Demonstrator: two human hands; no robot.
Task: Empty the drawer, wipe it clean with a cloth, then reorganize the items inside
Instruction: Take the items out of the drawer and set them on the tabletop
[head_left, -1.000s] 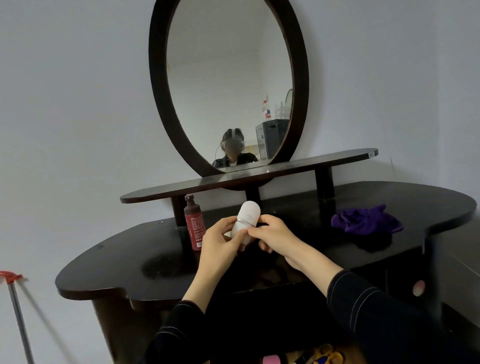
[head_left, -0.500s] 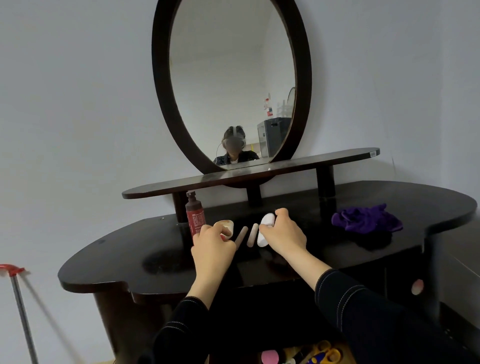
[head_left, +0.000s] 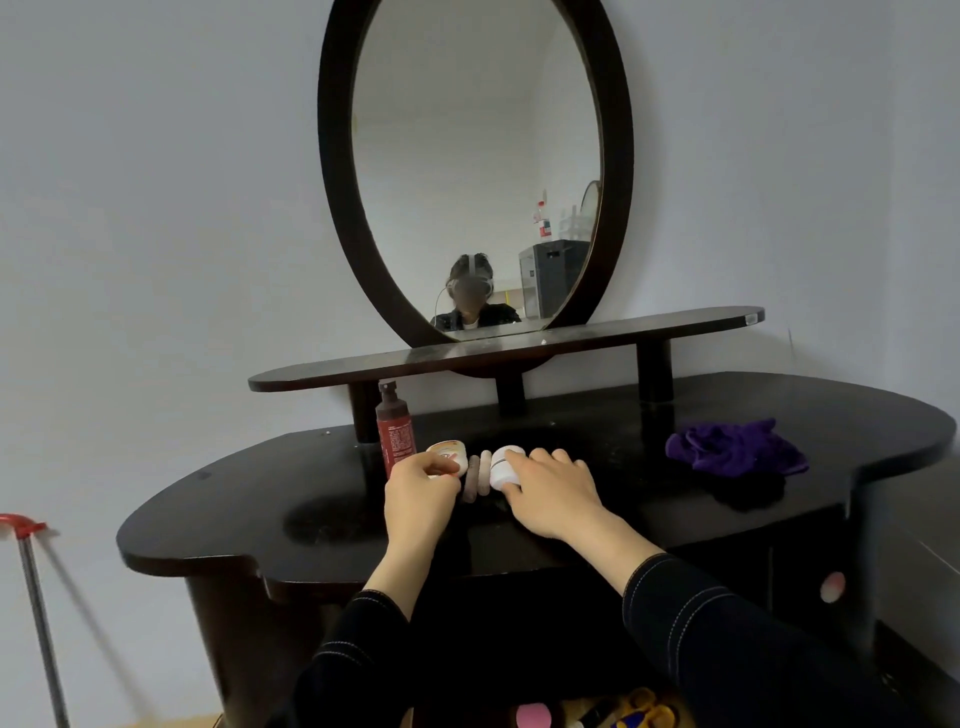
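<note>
Left hand (head_left: 421, 493) is curled round a small round jar (head_left: 445, 451), fingers & thumb closed on its near side, the jar down on the worktop (head_left: 208, 519). At 3 o'clock of it the right hand (head_left: 556, 493) drapes over a white bottle (head_left: 500, 467) lying on its side, thumb tucked against the near side, so it has hold of it. Two pinkish sticks (head_left: 478, 475) lie side by side btwn jar & bottle, just beside both. A red-brown bottle (head_left: 395, 431) stands upright at 11 o'clock of the jar, under the shelf (head_left: 675, 327). The purple cloth (head_left: 732, 449) sits bunched on the worktop at 3 o'clock, well apart from the hands. The drawer (head_left: 569, 707) shows at 6 o'clock, bottom edge of view, w/ a pink round item (head_left: 530, 717) & what are prob. yellow-handled scissors (head_left: 644, 704) inside.
</note>
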